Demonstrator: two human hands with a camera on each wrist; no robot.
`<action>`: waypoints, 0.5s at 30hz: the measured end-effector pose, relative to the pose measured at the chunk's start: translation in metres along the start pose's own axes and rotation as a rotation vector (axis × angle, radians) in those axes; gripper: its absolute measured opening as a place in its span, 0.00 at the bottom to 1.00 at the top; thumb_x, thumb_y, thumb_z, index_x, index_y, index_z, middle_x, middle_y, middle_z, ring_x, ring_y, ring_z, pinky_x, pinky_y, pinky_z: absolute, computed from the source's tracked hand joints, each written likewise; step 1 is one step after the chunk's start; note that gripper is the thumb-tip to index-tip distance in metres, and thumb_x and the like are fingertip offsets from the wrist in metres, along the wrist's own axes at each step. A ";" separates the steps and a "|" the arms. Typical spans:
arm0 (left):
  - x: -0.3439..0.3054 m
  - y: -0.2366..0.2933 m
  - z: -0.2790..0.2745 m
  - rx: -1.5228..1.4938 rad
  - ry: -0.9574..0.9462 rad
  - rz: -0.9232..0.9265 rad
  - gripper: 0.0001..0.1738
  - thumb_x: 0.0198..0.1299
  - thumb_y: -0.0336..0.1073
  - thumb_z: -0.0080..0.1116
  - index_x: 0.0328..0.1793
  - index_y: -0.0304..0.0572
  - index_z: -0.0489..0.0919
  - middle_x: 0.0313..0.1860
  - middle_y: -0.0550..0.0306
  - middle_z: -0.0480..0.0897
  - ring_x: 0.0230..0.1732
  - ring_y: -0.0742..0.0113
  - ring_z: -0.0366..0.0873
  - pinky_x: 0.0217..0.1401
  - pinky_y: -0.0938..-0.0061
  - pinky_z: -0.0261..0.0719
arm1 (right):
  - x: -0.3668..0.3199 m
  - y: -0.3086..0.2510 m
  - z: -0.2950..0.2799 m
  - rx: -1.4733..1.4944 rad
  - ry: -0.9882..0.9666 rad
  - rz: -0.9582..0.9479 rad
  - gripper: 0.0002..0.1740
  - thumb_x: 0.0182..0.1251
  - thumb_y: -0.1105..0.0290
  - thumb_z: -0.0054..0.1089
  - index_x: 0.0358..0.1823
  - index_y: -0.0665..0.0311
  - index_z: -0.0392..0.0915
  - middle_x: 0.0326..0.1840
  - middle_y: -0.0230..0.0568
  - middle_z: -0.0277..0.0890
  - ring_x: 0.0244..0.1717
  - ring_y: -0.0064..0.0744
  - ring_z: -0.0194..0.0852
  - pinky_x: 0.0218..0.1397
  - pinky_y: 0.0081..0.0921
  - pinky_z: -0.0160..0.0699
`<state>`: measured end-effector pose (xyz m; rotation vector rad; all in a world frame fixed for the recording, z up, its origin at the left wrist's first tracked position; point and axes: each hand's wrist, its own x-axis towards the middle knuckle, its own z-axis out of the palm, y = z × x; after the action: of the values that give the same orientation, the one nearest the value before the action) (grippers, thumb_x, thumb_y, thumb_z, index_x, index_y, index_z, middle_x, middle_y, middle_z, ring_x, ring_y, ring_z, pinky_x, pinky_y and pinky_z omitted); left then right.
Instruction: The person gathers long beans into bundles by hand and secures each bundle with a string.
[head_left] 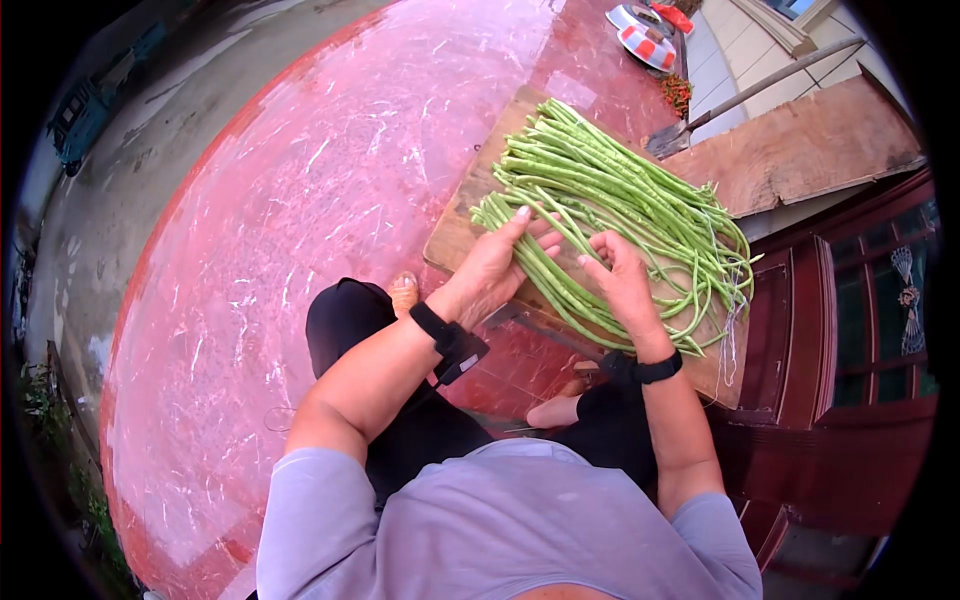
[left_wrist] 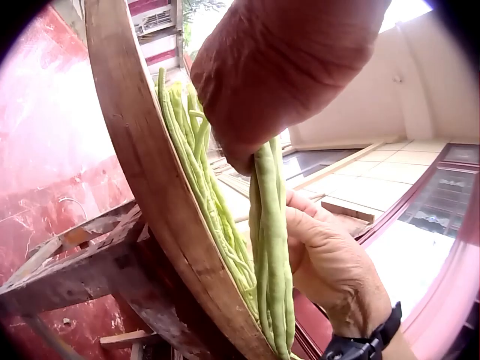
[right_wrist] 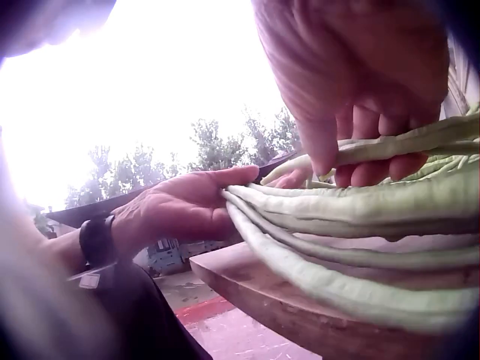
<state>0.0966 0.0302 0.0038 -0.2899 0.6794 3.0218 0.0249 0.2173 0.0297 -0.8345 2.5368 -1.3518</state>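
My left hand (head_left: 488,268) holds a small bundle of long green beans (head_left: 562,292) near one end, its thumb laid over them. In the right wrist view, the bean ends lie against the palm of that left hand (right_wrist: 187,201). Just to the right, my right hand (head_left: 622,282) pinches a long bean (right_wrist: 390,148) between thumb and fingers, close above the bundle. A large pile of long beans (head_left: 610,168) lies beyond both hands on a wooden board (head_left: 455,225). The bundle's far ends trail along the board's near side.
A wooden frame (left_wrist: 90,274) stands under the board. White string (head_left: 732,345) hangs at the pile's right end. Beyond are a plywood sheet (head_left: 800,150), a shovel (head_left: 670,138) and basins (head_left: 645,45). A dark red door (head_left: 790,330) is at right; red floor (head_left: 300,180) spreads left.
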 end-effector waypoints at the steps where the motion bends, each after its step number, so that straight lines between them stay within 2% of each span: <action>1: -0.001 -0.001 0.002 -0.001 -0.003 0.012 0.27 0.73 0.44 0.45 0.71 0.36 0.61 0.68 0.43 0.69 0.62 0.53 0.74 0.64 0.63 0.77 | -0.002 -0.002 0.003 0.059 0.015 0.014 0.10 0.60 0.72 0.62 0.41 0.64 0.74 0.29 0.36 0.74 0.32 0.26 0.73 0.40 0.26 0.73; 2: 0.001 -0.002 0.001 -0.010 -0.019 0.009 0.26 0.74 0.44 0.45 0.71 0.36 0.61 0.68 0.43 0.69 0.61 0.54 0.74 0.64 0.63 0.77 | -0.005 -0.005 0.006 0.108 0.023 0.057 0.09 0.59 0.73 0.64 0.40 0.65 0.75 0.29 0.35 0.75 0.33 0.24 0.73 0.41 0.25 0.73; 6: 0.005 -0.003 -0.006 0.010 -0.024 -0.003 0.26 0.74 0.45 0.45 0.71 0.37 0.61 0.67 0.44 0.69 0.62 0.56 0.73 0.63 0.64 0.77 | -0.014 -0.005 0.016 0.056 0.045 0.009 0.09 0.59 0.74 0.65 0.39 0.66 0.75 0.30 0.34 0.77 0.34 0.22 0.74 0.41 0.23 0.73; 12: 0.006 -0.006 -0.009 0.029 0.000 0.023 0.27 0.73 0.45 0.46 0.71 0.38 0.61 0.67 0.44 0.70 0.66 0.54 0.71 0.63 0.62 0.76 | -0.019 -0.011 0.032 0.196 0.115 -0.021 0.07 0.61 0.74 0.63 0.39 0.67 0.75 0.31 0.36 0.76 0.34 0.25 0.74 0.42 0.26 0.74; 15: 0.005 -0.005 -0.005 -0.023 0.006 0.038 0.25 0.73 0.45 0.46 0.70 0.39 0.63 0.65 0.44 0.72 0.63 0.54 0.73 0.62 0.62 0.77 | -0.021 -0.014 0.028 0.089 0.087 -0.065 0.06 0.63 0.74 0.61 0.40 0.66 0.75 0.31 0.38 0.77 0.35 0.27 0.75 0.42 0.26 0.74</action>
<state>0.0933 0.0326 -0.0042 -0.2904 0.6591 3.0675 0.0587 0.2018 0.0218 -0.8662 2.5125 -1.5408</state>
